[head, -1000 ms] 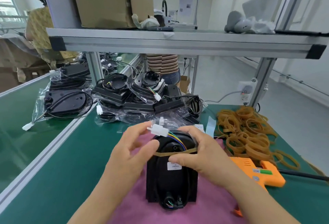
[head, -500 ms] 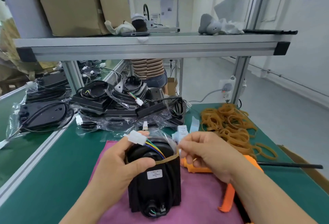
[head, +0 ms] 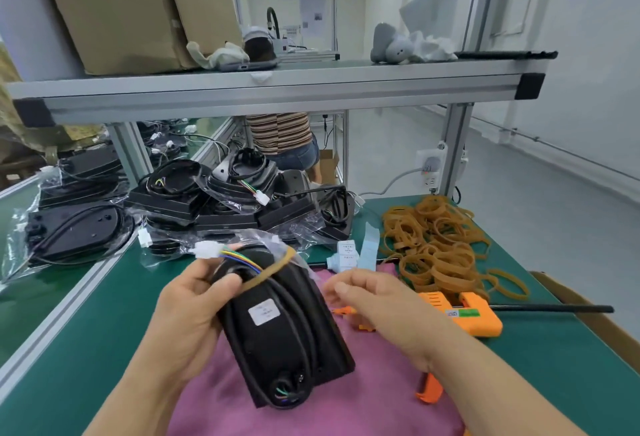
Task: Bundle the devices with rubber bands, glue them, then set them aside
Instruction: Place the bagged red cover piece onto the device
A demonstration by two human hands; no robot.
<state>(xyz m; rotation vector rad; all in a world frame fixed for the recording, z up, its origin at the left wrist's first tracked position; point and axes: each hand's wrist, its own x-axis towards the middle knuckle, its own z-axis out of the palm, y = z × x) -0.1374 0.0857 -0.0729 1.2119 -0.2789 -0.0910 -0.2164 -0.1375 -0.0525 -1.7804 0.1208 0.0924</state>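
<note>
Since half a second ago the right hand point(head: 367, 293) has let go of the tan rubber band point(head: 273, 267) and drifted right. The black oblong plastic device point(head: 284, 328) has also swung, so its rounded end now points far and left and its square end near and right.

The left hand point(head: 194, 300) grips the device from the left, thumb pressed over the coiled black cable on top and fingers wrapped behind. The right hand's fingers are loosely curled and appear to hold nothing. The device is held just above the pink cloth point(head: 346, 401) in the near middle of the green bench mat point(head: 104, 314).

The band looks the weakest point. It runs on a slant across the tapering far end, so a tug or a squeeze could roll it off the curve and let the cable spring loose. The white plug with coloured wires point(head: 206, 249) sticks out past the band on the far left and could snag on the bagged black devices point(head: 225, 200) stacked beyond.

With only one hand carrying it, the device could twist out of that grip when the right hand reaches for the orange glue gun point(head: 464, 314). The gun lies right of the cloth, near the heap of spare rubber bands point(head: 440, 248). Its tip points towards the cloth, and if hot it could mark the fabric or catch a finger.
</note>
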